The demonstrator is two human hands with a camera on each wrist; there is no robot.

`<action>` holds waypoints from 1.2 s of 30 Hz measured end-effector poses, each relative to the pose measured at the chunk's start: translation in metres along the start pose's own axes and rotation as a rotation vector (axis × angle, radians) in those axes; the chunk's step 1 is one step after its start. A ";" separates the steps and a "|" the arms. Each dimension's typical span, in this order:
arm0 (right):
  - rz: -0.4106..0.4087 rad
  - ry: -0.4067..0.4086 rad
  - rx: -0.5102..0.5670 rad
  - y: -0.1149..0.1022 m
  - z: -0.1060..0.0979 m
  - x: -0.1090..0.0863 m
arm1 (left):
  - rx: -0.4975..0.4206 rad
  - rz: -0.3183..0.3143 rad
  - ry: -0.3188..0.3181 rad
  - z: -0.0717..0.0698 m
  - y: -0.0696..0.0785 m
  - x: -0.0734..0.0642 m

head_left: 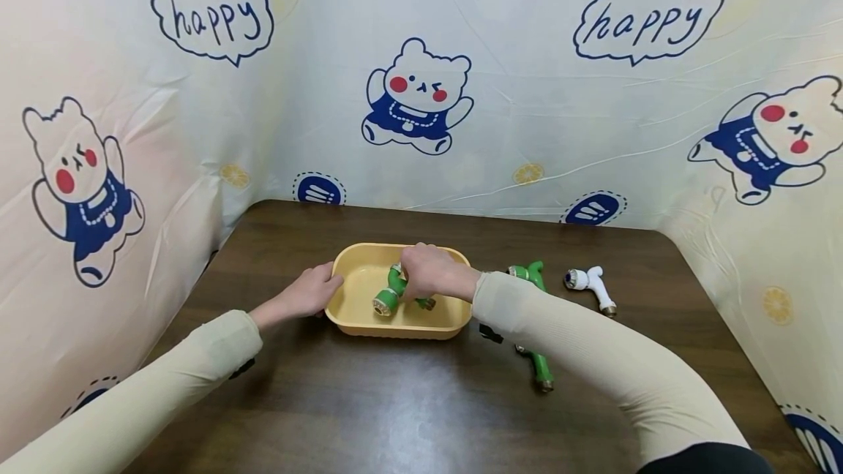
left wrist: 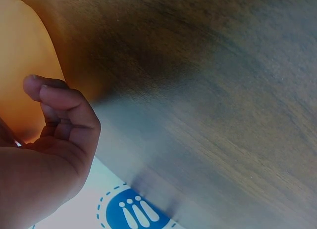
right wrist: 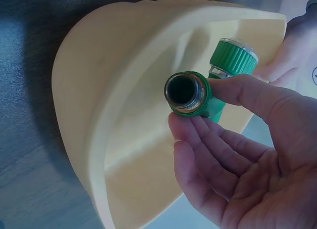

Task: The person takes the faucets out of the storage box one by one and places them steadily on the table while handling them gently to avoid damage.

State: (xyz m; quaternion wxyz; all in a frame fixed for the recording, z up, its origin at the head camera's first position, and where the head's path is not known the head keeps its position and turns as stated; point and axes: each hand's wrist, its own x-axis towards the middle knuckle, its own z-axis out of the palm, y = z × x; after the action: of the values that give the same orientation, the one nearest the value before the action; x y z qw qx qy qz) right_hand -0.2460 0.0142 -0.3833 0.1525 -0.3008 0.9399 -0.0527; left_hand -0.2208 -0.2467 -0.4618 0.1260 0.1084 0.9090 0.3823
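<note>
My right hand (head_left: 431, 273) pinches a green pipe fitting (head_left: 388, 298) over the inside of a yellow plastic basin (head_left: 395, 331). In the right wrist view, thumb and fingertips hold the green fitting (right wrist: 210, 103) near its open metal-threaded end. A ribbed green nut (right wrist: 233, 58) forms its other visible end. The left hand (head_left: 303, 295) grips the basin at its left end. From the left wrist, that hand's curled fingers (left wrist: 64, 98) show against the basin's outer wall (left wrist: 22, 41), while its thumb is mostly hidden.
Right of the basin lie a white pipe fitting (head_left: 593, 284) and a green fitting (head_left: 533, 273). Another green piece (head_left: 541, 373) shows below my right sleeve, which hides part of these. The brown wooden table (head_left: 296, 401) meets a printed cloth (head_left: 421, 181) behind and at both sides.
</note>
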 end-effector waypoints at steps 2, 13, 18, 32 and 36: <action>-0.002 -0.002 0.003 0.001 0.000 0.000 | -0.001 -0.002 0.001 0.000 0.001 0.000; -0.002 0.015 0.016 0.000 -0.005 -0.005 | 0.030 -0.066 0.028 0.000 0.022 -0.008; 0.004 0.012 0.037 0.001 -0.006 -0.008 | 0.026 -0.063 0.021 -0.001 0.023 -0.009; -0.003 0.065 0.044 0.007 -0.006 -0.009 | 0.027 -0.067 0.014 0.000 0.019 -0.007; -0.010 0.075 0.039 0.008 -0.007 -0.011 | 0.026 -0.071 0.012 0.001 0.018 -0.006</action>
State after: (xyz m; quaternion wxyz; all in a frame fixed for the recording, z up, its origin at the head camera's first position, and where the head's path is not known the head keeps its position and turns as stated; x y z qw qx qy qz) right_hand -0.2445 0.0272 -0.3756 0.1230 -0.3005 0.9422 -0.0829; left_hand -0.2131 -0.2359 -0.4483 0.1326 0.0753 0.9179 0.3663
